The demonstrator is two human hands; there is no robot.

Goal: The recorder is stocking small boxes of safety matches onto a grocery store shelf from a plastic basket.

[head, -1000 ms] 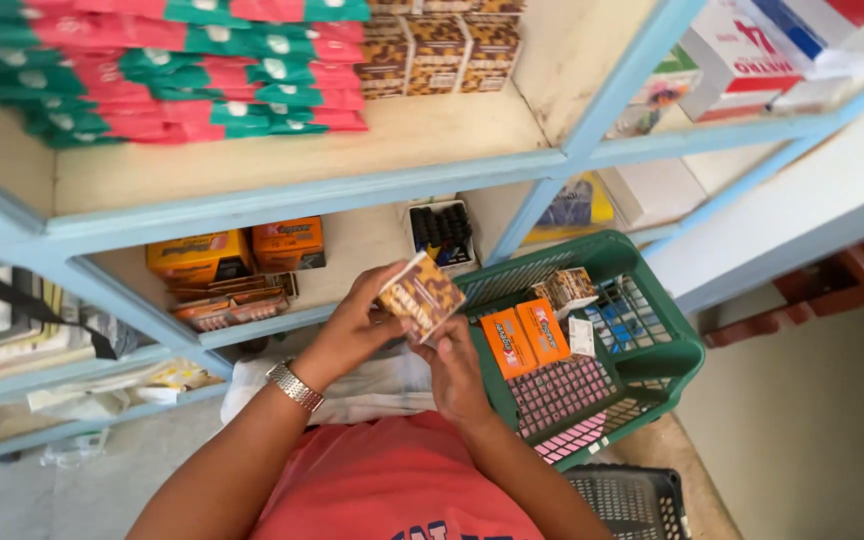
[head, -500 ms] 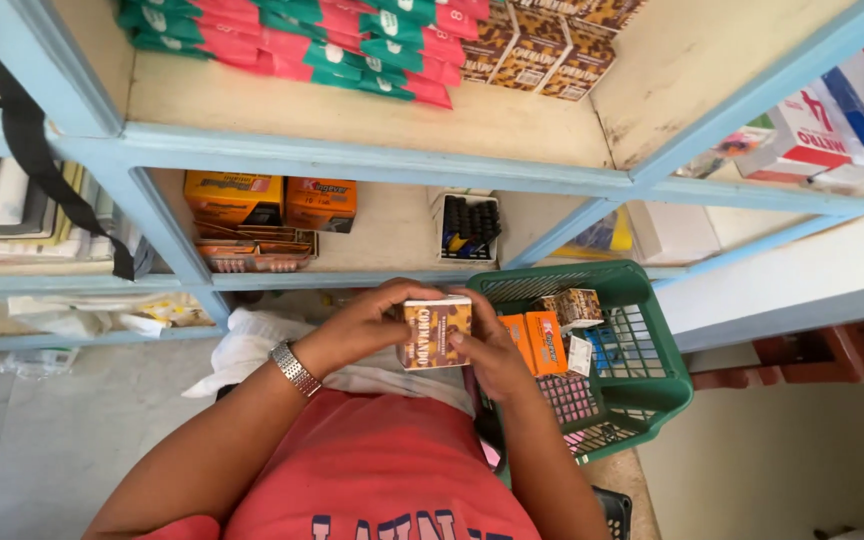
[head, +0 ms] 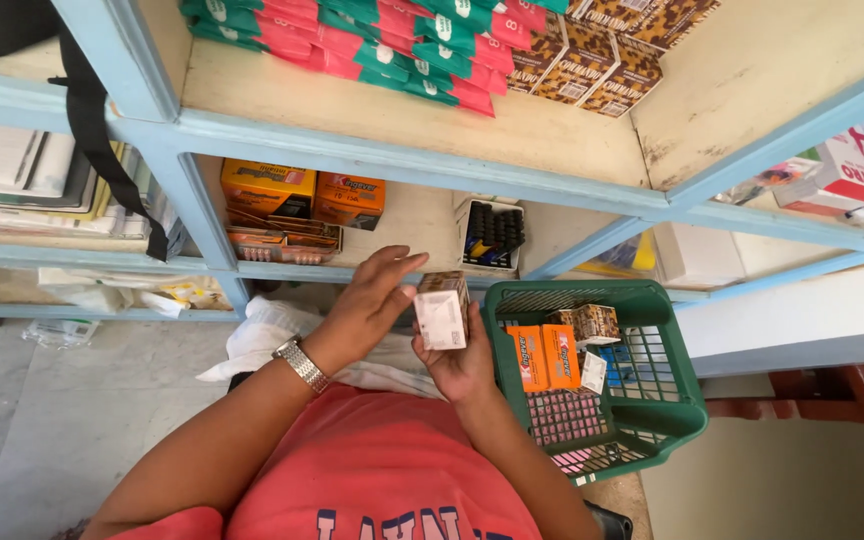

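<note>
Since half a second ago the small box has turned in the grip: its brown patterned front faced the camera then, and now a plain white side does. The left hand has also come off it, its fingers now spread and loose, the thumb tip just touching or nearly touching the box's left edge.

The right hand alone carries the box, upright, clamped between the thumb on its right edge and fingers wrapped behind it. It sits directly above that palm, just right of the left fingertips, and to the left of the green basket.

To handle this well, I judge the right grip should stay on the two narrow edges so the faces remain free to read, while the left fingers close again on the opposite edge before any further turning; a one-handed pinch on a light carton slips easily.

The right fingers behind the box are hidden, so how many press on it cannot be told. The box's far face and underside are out of sight. Whether the left thumb truly touches is hard to make out. The basket's lower contents blur into rows of small packets, beside clearer orange boxes.
</note>
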